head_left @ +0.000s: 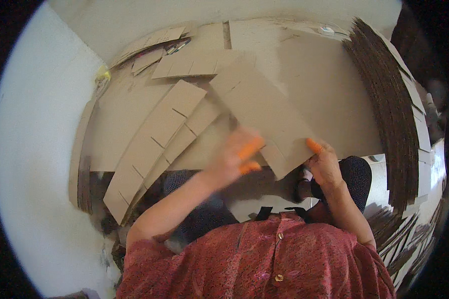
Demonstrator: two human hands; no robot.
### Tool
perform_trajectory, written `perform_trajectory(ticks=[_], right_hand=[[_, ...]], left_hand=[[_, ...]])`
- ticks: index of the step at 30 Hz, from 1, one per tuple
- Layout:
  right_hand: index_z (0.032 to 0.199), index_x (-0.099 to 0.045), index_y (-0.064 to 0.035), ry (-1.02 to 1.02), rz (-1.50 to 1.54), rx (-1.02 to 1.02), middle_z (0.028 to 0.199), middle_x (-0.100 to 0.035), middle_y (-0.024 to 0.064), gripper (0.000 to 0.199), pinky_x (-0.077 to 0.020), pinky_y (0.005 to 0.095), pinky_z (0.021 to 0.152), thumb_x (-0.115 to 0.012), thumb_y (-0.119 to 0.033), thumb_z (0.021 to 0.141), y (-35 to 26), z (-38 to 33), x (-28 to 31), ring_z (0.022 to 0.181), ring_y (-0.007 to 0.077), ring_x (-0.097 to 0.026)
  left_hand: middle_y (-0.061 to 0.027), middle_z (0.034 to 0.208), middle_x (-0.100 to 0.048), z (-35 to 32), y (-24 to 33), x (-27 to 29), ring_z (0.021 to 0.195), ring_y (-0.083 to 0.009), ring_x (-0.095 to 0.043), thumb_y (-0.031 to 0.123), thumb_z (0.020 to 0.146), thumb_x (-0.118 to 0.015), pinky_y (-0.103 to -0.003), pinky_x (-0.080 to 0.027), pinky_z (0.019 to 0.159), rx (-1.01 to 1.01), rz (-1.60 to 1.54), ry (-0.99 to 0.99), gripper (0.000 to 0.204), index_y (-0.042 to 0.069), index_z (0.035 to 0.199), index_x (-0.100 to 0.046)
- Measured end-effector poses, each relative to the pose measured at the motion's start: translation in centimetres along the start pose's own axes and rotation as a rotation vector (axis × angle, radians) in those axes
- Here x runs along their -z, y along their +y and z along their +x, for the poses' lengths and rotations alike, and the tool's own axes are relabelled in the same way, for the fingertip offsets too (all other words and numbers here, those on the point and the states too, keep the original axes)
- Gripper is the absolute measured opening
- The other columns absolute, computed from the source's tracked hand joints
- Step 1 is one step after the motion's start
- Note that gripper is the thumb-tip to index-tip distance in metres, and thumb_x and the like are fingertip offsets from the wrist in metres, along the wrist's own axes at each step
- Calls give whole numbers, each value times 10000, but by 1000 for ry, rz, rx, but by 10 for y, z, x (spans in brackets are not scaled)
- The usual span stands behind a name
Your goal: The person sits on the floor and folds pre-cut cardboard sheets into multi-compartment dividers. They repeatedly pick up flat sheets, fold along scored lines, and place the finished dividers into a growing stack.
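Observation:
My right hand (pixel 327 167) grips the near right corner of a long tan cardboard strip (pixel 264 109), its orange-covered thumb on top. The strip is tilted, its far end over another slotted cardboard piece (pixel 184 64). At the strip's left edge, my left hand (pixel 239 152) is blurred by motion; two orange-covered digits show apart, with nothing visible between them. Whether it touches the strip is unclear. To its left, slotted cardboard strips (pixel 157 144) lie overlapped, their near ends jutting past the table's front edge.
A tall stack of dark-edged cardboard strips (pixel 384 104) lines the right side of the table (pixel 329 74). More cardboard pieces (pixel 152 45) and some pens (pixel 177 47) lie at the far left. A small white box (pixel 326 31) sits at the back. White walls (pixel 40 124) bound the left side.

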State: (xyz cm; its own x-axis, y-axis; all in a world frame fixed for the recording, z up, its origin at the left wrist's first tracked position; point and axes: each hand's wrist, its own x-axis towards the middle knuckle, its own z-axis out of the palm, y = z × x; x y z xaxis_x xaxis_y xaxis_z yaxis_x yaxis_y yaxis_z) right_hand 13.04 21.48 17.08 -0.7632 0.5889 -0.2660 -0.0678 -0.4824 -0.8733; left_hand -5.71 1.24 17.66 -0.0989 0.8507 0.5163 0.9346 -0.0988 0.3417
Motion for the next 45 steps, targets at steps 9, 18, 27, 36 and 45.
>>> perform_trajectory(ticks=[9, 18, 27, 36, 45], right_hand=[[948, -650, 45, 2, -661, 314, 750, -617, -11, 166, -444, 245, 617, -577, -103, 926, 12, -28, 9, 703, 65, -508], [931, -645, 35, -25, -697, 671, 647, -559, 31, 128, -393, 276, 550, -588, -79, 914, -7, -56, -31, 659, 61, -436], [926, -652, 19, 43, -748, 918, 622, -530, 156, 81, -385, 284, 506, -601, -21, 877, -27, -51, -37, 584, 83, -411], [908, -626, 40, 37, -1006, 744, 669, -569, 230, 123, -441, 325, 565, -615, -76, 868, -46, -73, -2, 553, 212, -538], [1138, -607, 8, 12, -1128, 712, 1045, -652, 225, 342, -510, 351, 729, -680, -150, 843, -44, -67, 12, 824, 334, -653]], left_hand=[[-246, 1022, -625, -69, -107, 89, 981, -376, -603, 242, 886, -598, -458, -486, 827, 1037, 564, -321, 295, -23, 1015, -610], [-222, 797, -632, -35, -82, 120, 742, -392, -603, 243, 846, -636, -446, -475, 698, 903, 446, -327, 284, -32, 916, -636], [-139, 813, -627, 48, 31, 76, 723, -165, -565, 160, 855, -661, -320, -462, 666, 633, -120, -473, 270, -61, 1005, -619], [-44, 946, -646, 55, 74, 28, 823, -70, -566, 85, 890, -637, -240, -474, 714, 570, -603, -446, 248, -54, 1093, -606], [-205, 1283, -526, -5, -30, 40, 1150, -362, -538, 427, 835, -663, -396, -467, 927, 492, 428, -80, 659, -7, 1299, -486]])
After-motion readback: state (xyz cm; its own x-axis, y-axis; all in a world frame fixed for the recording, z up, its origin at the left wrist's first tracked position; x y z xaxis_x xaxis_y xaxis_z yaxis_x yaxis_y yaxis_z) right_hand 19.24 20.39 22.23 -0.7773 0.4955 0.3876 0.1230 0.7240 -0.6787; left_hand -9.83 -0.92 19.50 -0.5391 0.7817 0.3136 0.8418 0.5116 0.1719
